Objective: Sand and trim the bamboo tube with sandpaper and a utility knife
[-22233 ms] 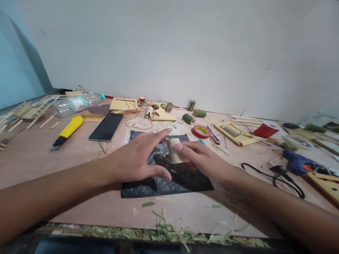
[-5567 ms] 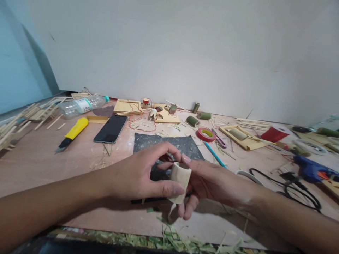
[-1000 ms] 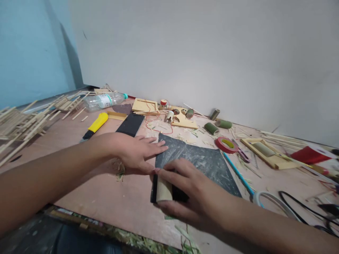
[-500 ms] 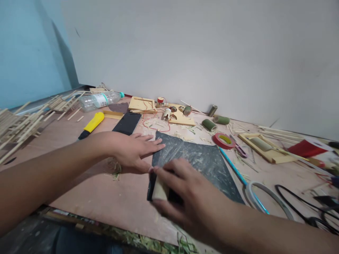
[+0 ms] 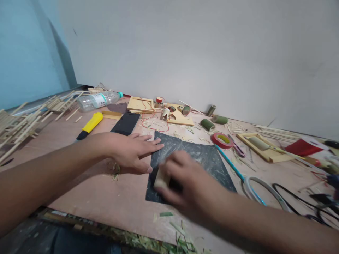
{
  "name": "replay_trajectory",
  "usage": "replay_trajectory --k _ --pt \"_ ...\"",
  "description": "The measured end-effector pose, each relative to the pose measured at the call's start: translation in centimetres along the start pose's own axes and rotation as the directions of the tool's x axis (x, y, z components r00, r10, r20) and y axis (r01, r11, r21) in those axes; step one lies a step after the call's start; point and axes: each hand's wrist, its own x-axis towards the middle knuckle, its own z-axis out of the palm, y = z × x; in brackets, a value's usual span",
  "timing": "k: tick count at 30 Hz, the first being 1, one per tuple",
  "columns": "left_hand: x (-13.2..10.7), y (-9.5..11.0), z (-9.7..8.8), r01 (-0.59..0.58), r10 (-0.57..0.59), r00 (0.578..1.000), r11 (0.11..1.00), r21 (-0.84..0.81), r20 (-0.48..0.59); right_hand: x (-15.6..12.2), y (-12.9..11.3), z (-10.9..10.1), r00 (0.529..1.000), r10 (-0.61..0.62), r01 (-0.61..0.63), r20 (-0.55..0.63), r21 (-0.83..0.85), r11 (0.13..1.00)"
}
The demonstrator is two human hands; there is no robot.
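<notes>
A dark sheet of sandpaper (image 5: 206,162), dusted with pale powder, lies flat on the table. My left hand (image 5: 134,151) is spread flat, fingertips over the sheet's left edge. Pressed against the sheet is a pale piece of bamboo (image 5: 162,178), gripped by my right hand (image 5: 185,180). That hand is blurred by motion, and it hides much of the piece.
A black phone (image 5: 125,123), yellow cutter (image 5: 91,123) and plastic bottle (image 5: 99,100) lie beyond my left arm. Green bamboo pieces (image 5: 208,124), red tape (image 5: 222,140) and a blue stick (image 5: 229,160) sit behind and right. Shavings (image 5: 159,243) litter the front edge.
My right hand has shifted slightly up and to the left over the sandpaper with the bamboo piece. My left hand stays in place.
</notes>
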Motion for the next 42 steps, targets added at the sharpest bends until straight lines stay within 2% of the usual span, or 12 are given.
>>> replay_trajectory --k 3,7,10,14,15,19,23,27,31,35,39,42 --pt "0.0 -0.1 0.0 -0.029 0.029 1.0 0.999 0.02 0.002 0.0 0.3 -0.1 0.99 -0.124 0.119 0.072 0.073 0.99" --pt "0.1 0.0 -0.2 0.004 -0.005 1.0 0.999 0.05 0.028 -0.1 0.3 0.1 0.994 0.062 -0.066 -0.088 -0.038 0.997" --pt "0.1 0.2 -0.3 0.003 -0.005 0.999 0.997 0.073 0.033 -0.3 -0.1 0.3 0.981 -0.185 0.18 0.064 0.077 0.981" --pt "-0.1 0.3 -0.3 0.012 -0.012 1.0 0.999 0.049 0.0 0.0 0.2 0.4 0.992 0.077 -0.087 -0.097 -0.105 0.991" --pt "-0.1 0.3 -0.3 0.017 -0.017 1.0 0.999 0.047 -0.002 0.0 0.2 0.4 0.991 0.084 -0.095 -0.107 -0.104 0.99" --pt "-0.1 0.3 -0.2 0.013 -0.013 1.0 0.998 0.055 0.005 0.1 0.1 0.3 0.993 -0.1 0.097 0.063 0.056 0.994" --pt "0.2 0.1 -0.2 0.014 -0.016 1.0 0.995 0.094 0.022 0.3 0.4 0.4 0.995 0.051 -0.057 -0.085 -0.067 0.996" --pt "0.3 0.1 -0.3 0.024 -0.032 0.998 0.991 0.135 0.056 0.4 0.5 0.5 0.993 -0.119 0.117 0.024 0.062 0.991" --pt "0.1 0.5 -0.5 0.045 -0.052 0.997 0.991 0.123 0.055 0.4 0.4 0.3 0.992 0.087 -0.094 -0.09 -0.074 0.993" --pt "-0.1 0.5 -0.4 0.044 -0.049 0.998 0.993 0.107 0.05 0.4 0.3 0.2 0.987 -0.134 0.125 0.086 0.102 0.987" --pt "0.0 0.1 -0.3 0.03 -0.033 0.999 0.995 0.092 0.04 0.5 0.7 -0.6 0.991 0.125 -0.127 -0.042 -0.065 0.99" --pt "0.0 -0.1 -0.2 -0.002 -0.002 0.999 0.996 0.089 0.046 0.3 0.0 -1.1 0.989 -0.023 0.011 0.144 0.08 0.997"
